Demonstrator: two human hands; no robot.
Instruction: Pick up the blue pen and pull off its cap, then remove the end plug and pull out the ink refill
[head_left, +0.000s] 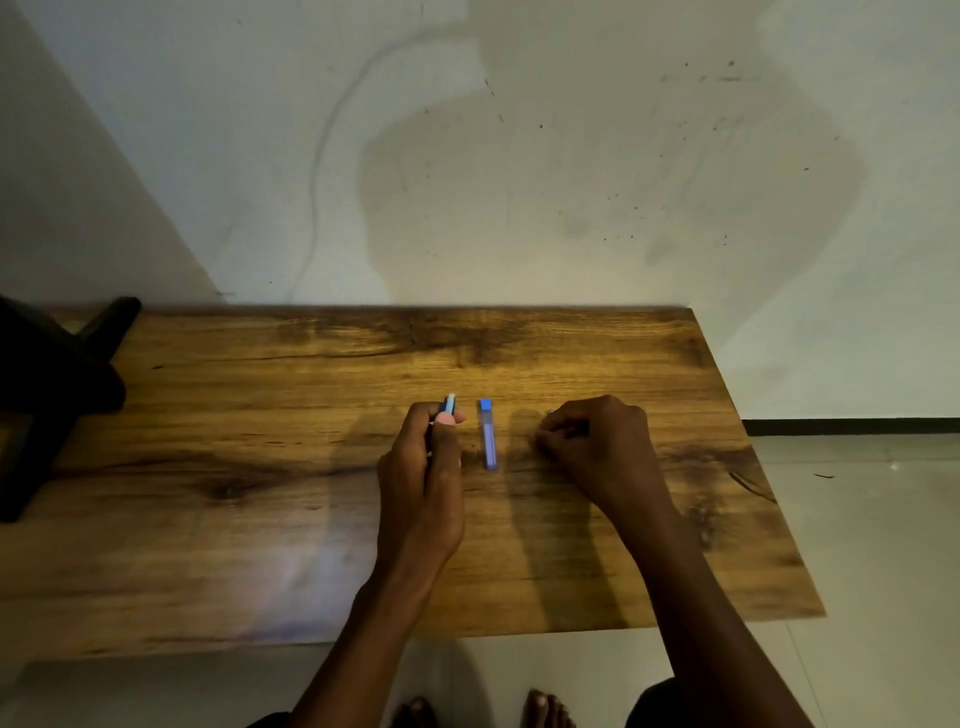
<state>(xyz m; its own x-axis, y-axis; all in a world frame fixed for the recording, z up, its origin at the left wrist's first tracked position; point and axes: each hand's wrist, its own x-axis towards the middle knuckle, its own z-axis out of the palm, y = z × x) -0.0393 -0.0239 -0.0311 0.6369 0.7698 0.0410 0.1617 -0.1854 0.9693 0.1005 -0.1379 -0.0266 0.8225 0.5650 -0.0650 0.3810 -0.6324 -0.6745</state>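
Dim, warm indoor light falls from behind the person, throwing a broad soft shadow of head and shoulders on the wall (519, 156) beyond the hands and long arm shadows on the wooden table (260, 467). A pale bluish glare lies left of the left hand (423, 483). Wide-angle bending curves the table edges; detail is soft and slightly smeared throughout.

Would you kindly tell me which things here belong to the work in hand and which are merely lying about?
In hand:
- blue mechanical pencil, gripped by the left hand
- blue-capped lead tube, lying between the hands
- something small pinched by the right hand, too hidden to tell

Lying about:
- dark stand at the wooden table's left end
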